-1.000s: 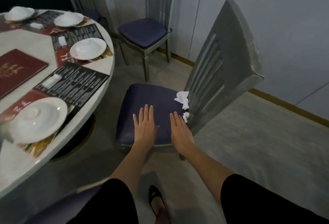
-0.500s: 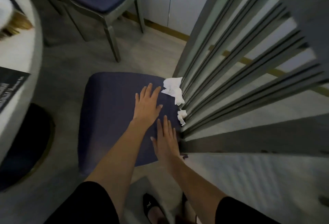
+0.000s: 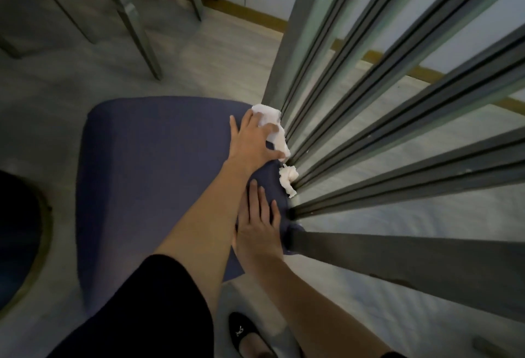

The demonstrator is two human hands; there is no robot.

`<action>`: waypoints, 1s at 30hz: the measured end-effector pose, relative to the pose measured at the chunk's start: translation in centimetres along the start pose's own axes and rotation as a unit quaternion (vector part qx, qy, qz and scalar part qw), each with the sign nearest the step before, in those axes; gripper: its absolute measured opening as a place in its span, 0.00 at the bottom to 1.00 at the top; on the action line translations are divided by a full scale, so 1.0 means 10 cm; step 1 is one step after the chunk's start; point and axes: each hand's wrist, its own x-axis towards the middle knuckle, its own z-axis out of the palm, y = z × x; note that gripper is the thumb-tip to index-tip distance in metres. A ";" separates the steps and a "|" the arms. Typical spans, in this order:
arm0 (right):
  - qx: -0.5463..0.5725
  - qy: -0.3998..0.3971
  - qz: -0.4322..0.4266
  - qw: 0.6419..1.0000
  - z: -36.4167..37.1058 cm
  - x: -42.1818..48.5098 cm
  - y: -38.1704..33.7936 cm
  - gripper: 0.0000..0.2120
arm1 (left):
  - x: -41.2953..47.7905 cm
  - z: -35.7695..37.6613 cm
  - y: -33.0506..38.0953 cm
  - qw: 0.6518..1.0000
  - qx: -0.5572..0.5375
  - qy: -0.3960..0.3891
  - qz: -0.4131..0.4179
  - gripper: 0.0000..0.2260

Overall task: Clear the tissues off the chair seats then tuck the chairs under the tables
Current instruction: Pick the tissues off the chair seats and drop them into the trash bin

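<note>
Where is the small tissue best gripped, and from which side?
I would pinch the small tissue at its crumpled top, from above on the seat side: it lies against the slats at the seat's rear edge, so the back side is blocked.

Item: legible markings. Nothing readable is showing in the head view: no text, label, brand, number or sign. The black shoe (image 3: 250, 337) is carrying a small pale ornament on its toe, too small to make out as lettering.
</note>
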 end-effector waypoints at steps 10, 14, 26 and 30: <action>-0.029 0.005 0.003 1.000 0.07 0.03 0.03 0.33 | 0.12 -0.13 0.00 0.979 -0.189 0.064 -0.027 0.03; -0.039 0.005 0.012 0.999 0.07 0.03 0.03 0.34 | 0.03 -0.53 -0.25 0.952 -0.268 0.117 -0.093 0.03; -0.031 0.032 0.014 0.999 0.08 0.03 0.00 0.33 | -0.48 -0.28 0.13 0.961 -0.272 0.031 0.037 0.09; -0.040 0.056 -0.009 0.998 0.12 0.02 0.03 0.28 | -0.49 -0.10 0.20 0.975 -0.149 -0.107 0.128 0.17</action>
